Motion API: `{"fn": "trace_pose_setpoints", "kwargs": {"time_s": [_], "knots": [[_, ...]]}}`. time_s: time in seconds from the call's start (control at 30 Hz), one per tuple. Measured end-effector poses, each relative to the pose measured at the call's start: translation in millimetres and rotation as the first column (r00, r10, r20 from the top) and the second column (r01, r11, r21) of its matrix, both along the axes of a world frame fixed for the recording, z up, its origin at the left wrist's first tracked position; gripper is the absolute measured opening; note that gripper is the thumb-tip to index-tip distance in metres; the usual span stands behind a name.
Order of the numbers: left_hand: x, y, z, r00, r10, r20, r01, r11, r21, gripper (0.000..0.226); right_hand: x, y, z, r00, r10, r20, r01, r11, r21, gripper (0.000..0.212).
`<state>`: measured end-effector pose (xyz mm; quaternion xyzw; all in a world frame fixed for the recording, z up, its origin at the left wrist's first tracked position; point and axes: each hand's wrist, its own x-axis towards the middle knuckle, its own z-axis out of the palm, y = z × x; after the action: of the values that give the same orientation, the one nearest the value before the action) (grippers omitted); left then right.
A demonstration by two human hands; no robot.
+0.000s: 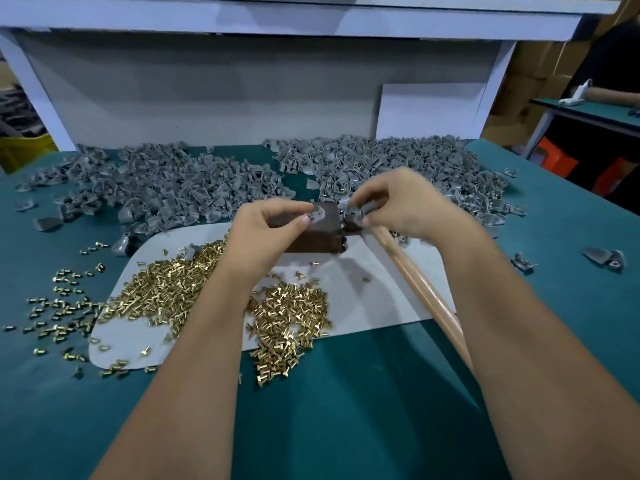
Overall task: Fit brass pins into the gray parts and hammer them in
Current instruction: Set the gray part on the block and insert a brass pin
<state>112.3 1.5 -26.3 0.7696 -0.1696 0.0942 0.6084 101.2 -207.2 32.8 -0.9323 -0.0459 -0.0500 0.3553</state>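
Note:
A dark brown metal block (317, 237) sits on a pale grey mat (363, 299) at the table's centre. My left hand (266, 233) pinches a small gray part (317, 213) on top of the block. My right hand (398, 202) pinches another gray part (360, 211) just right of the block. A hammer with a wooden handle (422, 296) lies under my right hand, its head hidden beside the block. Brass pins (287, 313) lie heaped on the mat.
Two big heaps of gray parts lie at the back, one on the left (166, 185) and one on the right (408, 161). Loose pins (59, 306) scatter over the green table (346, 410). A white shelf unit (242, 81) stands behind. Stray gray parts (606, 258) lie at right.

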Motion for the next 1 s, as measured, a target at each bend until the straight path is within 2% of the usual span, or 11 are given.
{"fn": "trace_pose_setpoints", "kwargs": {"time_s": [0.07,0.13,0.17,0.23,0.33,0.43,0.53,0.67,0.73,0.83,1.0], "knots": [[2,0,-2,0.999,0.031,-0.018,-0.032,0.999,-0.022,0.031,15,4,1,0.96,-0.23,0.157,0.206,0.966,0.157,0.05],[4,1,-2,0.998,0.058,-0.036,-0.059,0.997,-0.042,0.033,24,12,-4,0.881,-0.415,0.227,0.387,0.908,0.159,0.061],[5,2,-3,0.997,0.072,-0.041,-0.074,0.996,-0.04,0.033,25,20,-9,0.871,-0.437,0.224,0.418,0.899,0.129,0.062],[6,2,-4,0.993,0.114,-0.043,-0.115,0.993,-0.027,0.03,20,38,-21,0.9,-0.384,0.207,0.371,0.923,0.103,0.053],[8,3,-5,0.977,0.207,-0.042,-0.209,0.977,-0.048,0.026,5,58,-30,0.941,-0.27,0.203,0.262,0.963,0.065,0.028],[9,5,-7,0.95,0.311,-0.032,-0.312,0.95,-0.022,0.027,-7,65,-19,0.979,-0.124,0.162,0.149,0.977,-0.151,0.023],[12,6,-10,0.93,0.368,0.002,-0.367,0.927,0.077,0.024,-15,68,-4,0.996,-0.015,0.089,0.045,0.935,-0.351,0.022],[13,5,-10,0.926,0.376,-0.005,-0.373,0.921,0.111,0.023,-25,73,-6,0.98,0.116,-0.161,-0.182,0.85,-0.495,0.027],[13,4,-10,0.915,0.404,0.005,-0.4,0.905,0.147,0.023,-28,76,-15,0.985,0.12,-0.123,-0.169,0.794,-0.584,0.028],[13,3,-10,0.883,0.467,0.04,-0.466,0.864,0.191,0.02,-29,81,-24,0.993,0.112,0.034,-0.063,0.758,-0.649,0.023],[13,4,-9,0.885,0.465,0.008,-0.459,0.871,0.177,0.017,-19,79,-31,0.987,0.159,0.001,-0.125,0.777,-0.618,0.028]]}}
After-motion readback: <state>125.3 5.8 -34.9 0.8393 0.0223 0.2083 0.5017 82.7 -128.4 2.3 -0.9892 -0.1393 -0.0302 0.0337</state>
